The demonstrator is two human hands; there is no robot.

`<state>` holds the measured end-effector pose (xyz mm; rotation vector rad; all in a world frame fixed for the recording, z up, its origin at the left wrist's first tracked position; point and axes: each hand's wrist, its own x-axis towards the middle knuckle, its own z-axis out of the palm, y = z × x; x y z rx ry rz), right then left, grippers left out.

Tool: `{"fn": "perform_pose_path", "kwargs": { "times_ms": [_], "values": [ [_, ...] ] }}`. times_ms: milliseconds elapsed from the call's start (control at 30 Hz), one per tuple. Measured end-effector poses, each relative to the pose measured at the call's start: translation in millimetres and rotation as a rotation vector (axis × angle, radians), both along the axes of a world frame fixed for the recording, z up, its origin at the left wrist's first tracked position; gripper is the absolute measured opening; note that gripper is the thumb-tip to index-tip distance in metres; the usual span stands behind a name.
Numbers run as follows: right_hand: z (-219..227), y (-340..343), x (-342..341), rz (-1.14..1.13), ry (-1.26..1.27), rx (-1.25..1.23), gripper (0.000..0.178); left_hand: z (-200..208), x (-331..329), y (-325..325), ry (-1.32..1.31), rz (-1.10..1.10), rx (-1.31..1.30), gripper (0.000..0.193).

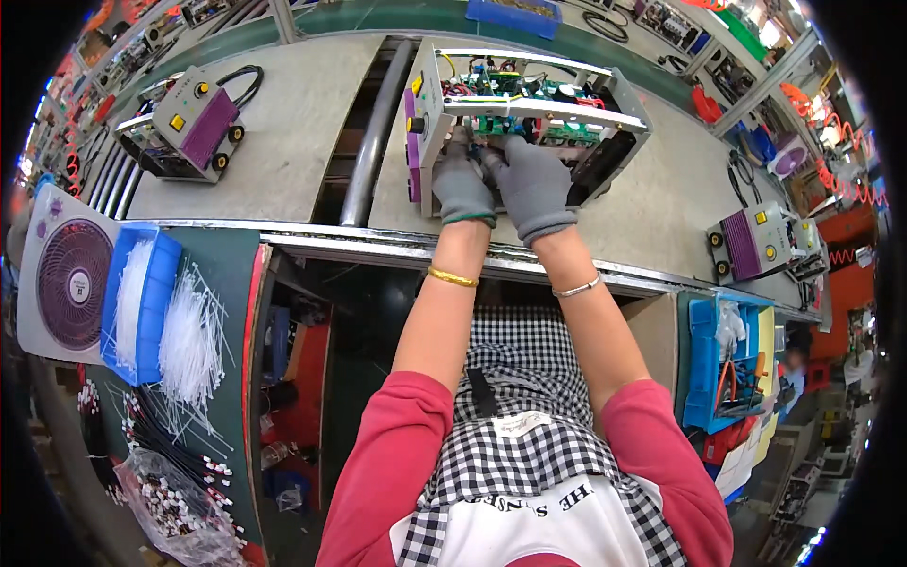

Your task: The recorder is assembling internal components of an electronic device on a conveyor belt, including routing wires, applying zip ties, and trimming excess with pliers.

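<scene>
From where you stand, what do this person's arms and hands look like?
Plain grey gloves cover the left hand and the right hand; the left one has a green edge at its cuff. A gold-coloured bracelet circles the left forearm, a silver-coloured bangle the right forearm. The sleeves are raspberry red, ending near the elbows.

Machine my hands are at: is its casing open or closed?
Open: the machine has green circuit boards showing, and the left hand and right hand reach inside.
</scene>
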<state>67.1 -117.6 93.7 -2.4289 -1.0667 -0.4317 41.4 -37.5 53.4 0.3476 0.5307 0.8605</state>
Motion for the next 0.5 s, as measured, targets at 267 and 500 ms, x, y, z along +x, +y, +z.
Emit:
{"fn": "perform_pose_path", "kwargs": {
  "times_ms": [267,500],
  "values": [
    [-13.1,4.6,9.7,-0.001,0.031,0.065,0.032,-28.6,16.3,7.3,0.331,0.073,0.55,0.031],
    [-16.6,12.9,11.6,-0.092,0.041,0.025,0.04,-50.5,10.0,10.7,1.269,-0.106,1.318,0.033]
  ]
}}
